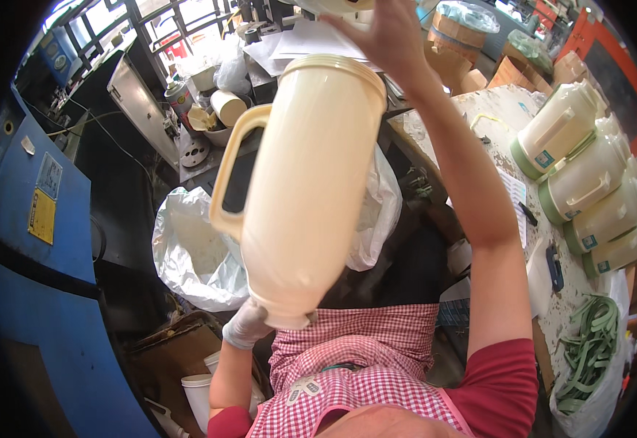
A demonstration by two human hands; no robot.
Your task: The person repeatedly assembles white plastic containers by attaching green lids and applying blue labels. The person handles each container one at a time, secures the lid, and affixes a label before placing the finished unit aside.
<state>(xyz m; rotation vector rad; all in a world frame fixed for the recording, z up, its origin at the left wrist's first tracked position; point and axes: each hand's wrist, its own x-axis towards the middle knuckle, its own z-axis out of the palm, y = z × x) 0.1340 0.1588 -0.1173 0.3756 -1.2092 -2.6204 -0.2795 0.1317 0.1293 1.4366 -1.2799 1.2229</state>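
Cream plastic jug body (307, 190), tall with a moulded side handle, held tilted across the lap of a person in a red-checked apron (362, 372). All places taken from this jug

Nearest, under its narrow lower end: left hand (245, 325), in a thin pale glove, fingers curled up around the bottom edge, cupping and bearing the weight

At the far, wide rim: right hand (388, 33), bare, reaching over and past the mouth towards something pale at the top edge of the view. Whether those fingers are spread or gripping, cannot tell; they are cut off by the frame

To handle this well, my reading: keep the gloved palm square under the base so the body does not roll on its handle side, and keep the rim steady while the upper hand works, since the shell looks light and smooth and could slip

Behind and below the jug: white plastic sack (194, 252), open, slumped on the floor. Left of it, a blue machine cabinet (34, 241)

Right of the jug, on a worn bench (501, 109): row of finished jugs (588, 182), cream with green bases, lying on their sides. Nearer than those, a bag of green bands (588, 350)

Beyond the rim: papers, cups and clutter, wooden tubs further off
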